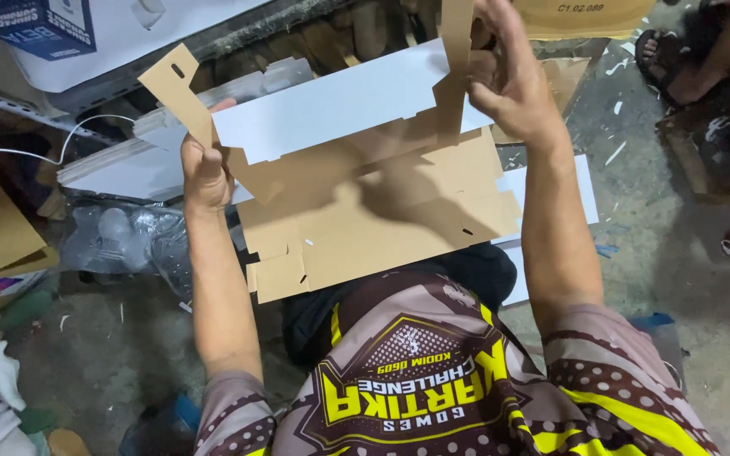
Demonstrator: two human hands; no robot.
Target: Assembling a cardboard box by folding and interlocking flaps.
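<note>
Head view, left hand point(204, 173) and right hand point(509, 80) both gripping flat cardboard box blank point(365, 211), hands closed on flaps

Flat brown-and-white die-cut cardboard blank point(365, 194), seemingly half-folded, over lap

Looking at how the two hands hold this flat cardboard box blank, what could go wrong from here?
1. The left hand pinches only a narrow brown flap of the box blank; that flap may crease or tear.
2. The right hand has its grip on a thin upright strip, which could bend the wrong way.
3. The blank hangs over a loose stack of white sheets on a littered floor, so it may catch or get dirty.
</note>
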